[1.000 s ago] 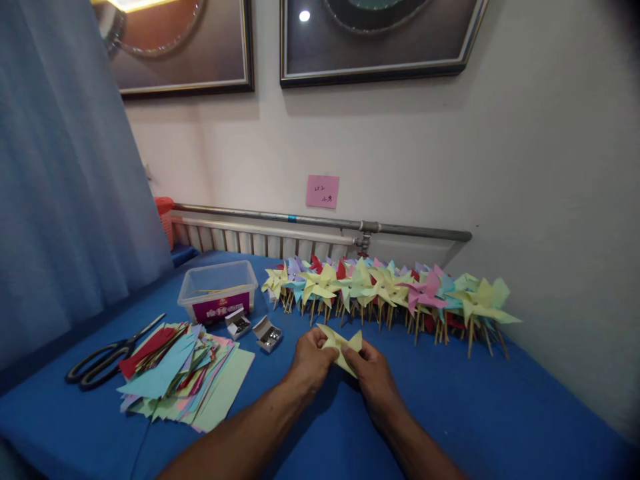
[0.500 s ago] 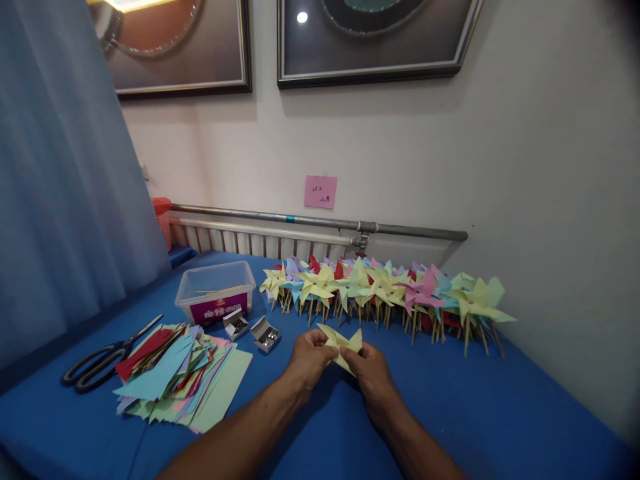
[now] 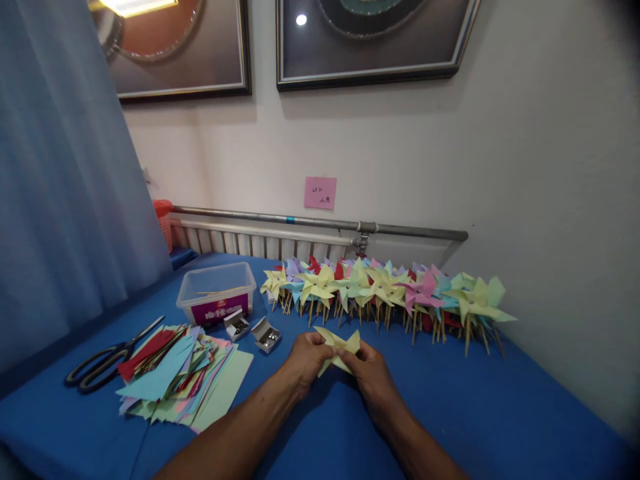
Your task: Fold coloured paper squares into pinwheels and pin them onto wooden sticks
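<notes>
Nearest the camera, two bare forearms reach in over the blue tabletop (image 3: pixel 475 407). The left hand (image 3: pixel 305 358) and the right hand (image 3: pixel 373 373) meet just above the cloth, each closed with fingertips pinching a folded yellow paper piece (image 3: pixel 339 348), the left on its near-left edge, the right on its lower right side; its points stick up between the thumbs. To the left lies a fanned stack of coloured paper sheets (image 3: pixel 183 380), with black-handled scissors (image 3: pixel 107 357) beside its far-left edge. Just beyond the stack sit two small open boxes (image 3: pixel 253 329) holding metal bits, then a clear plastic tub (image 3: pixel 216 291) with a purple label. Behind the hands, a long row of finished pinwheels (image 3: pixel 385 290) on wooden sticks runs along the wall, below a grey pipe (image 3: pixel 320 221) and a pink note (image 3: pixel 321 193).
</notes>
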A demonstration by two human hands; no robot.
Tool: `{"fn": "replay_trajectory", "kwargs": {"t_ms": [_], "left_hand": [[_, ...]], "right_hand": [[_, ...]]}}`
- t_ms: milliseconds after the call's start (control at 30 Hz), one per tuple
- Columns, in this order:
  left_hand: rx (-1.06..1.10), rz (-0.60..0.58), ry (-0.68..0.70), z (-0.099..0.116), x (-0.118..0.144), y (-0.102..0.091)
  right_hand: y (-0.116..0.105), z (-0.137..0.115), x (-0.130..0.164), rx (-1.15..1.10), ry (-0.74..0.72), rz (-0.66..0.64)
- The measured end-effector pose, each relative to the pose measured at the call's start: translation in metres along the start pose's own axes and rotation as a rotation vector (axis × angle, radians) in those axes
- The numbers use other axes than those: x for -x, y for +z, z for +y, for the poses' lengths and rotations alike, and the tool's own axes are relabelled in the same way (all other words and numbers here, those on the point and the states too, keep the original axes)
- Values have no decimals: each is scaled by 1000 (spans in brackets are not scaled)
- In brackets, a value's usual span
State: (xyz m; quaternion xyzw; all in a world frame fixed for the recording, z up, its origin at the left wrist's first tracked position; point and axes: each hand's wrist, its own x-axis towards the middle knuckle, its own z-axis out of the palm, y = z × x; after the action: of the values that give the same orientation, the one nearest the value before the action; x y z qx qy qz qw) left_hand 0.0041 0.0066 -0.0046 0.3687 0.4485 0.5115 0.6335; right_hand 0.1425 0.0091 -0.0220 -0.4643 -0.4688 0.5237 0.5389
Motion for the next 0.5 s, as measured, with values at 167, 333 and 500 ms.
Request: {"fn": "replay_trajectory", "kwargs": {"t_ms": [167, 333, 500], "left_hand": [[-34, 7, 4, 0, 0, 4], [-358, 47, 129, 18, 1, -8], [-1080, 241, 476, 63, 7, -51]], "right_hand": [[0, -4, 3, 34, 5, 12], [-3, -1, 1, 10, 21, 23], [-11, 13, -9, 5, 20, 75]]}}
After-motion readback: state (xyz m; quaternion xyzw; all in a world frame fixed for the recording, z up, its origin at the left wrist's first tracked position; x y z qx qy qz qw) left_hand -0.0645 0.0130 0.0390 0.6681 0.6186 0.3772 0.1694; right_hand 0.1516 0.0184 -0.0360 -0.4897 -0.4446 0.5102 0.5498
